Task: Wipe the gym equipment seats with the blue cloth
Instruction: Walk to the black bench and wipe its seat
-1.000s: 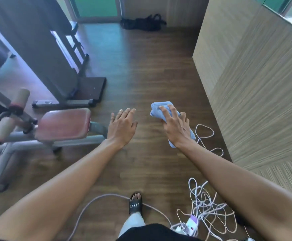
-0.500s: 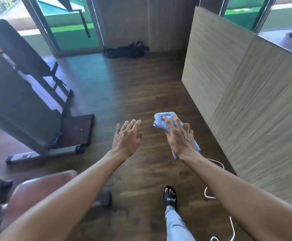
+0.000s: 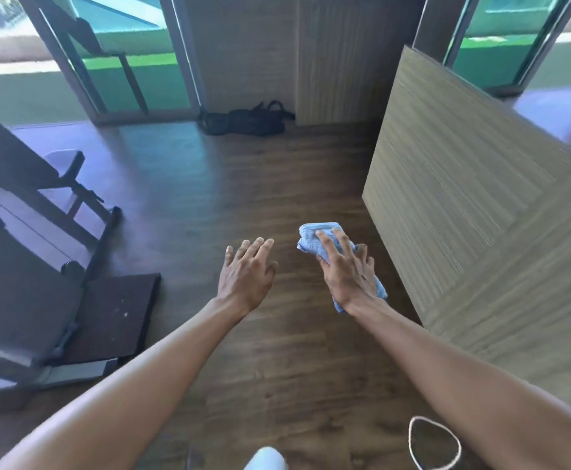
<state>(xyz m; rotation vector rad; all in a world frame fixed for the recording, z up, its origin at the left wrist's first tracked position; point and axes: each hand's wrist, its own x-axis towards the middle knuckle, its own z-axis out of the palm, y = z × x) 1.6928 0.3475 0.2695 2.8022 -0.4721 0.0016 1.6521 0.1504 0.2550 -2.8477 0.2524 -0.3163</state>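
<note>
My right hand (image 3: 347,271) grips a bunched blue cloth (image 3: 311,239), held out in front of me above the wooden floor. Part of the cloth hangs below my wrist. My left hand (image 3: 246,274) is stretched out beside it, palm down, fingers apart and holding nothing. A dark gym machine (image 3: 22,232) with a slanted black pad and a floor plate stands at the left. No seat is in view under my hands.
A striped wooden partition (image 3: 481,232) runs along the right. A black bag (image 3: 243,122) lies by the far wall beside glass doors (image 3: 134,72). A white cable loop (image 3: 435,442) lies on the floor near my leg (image 3: 265,459).
The view has moved forward and up. The red padded seat and the tangle of white cables have dropped out of view. Both hands keep the same pose, the cloth still held.
</note>
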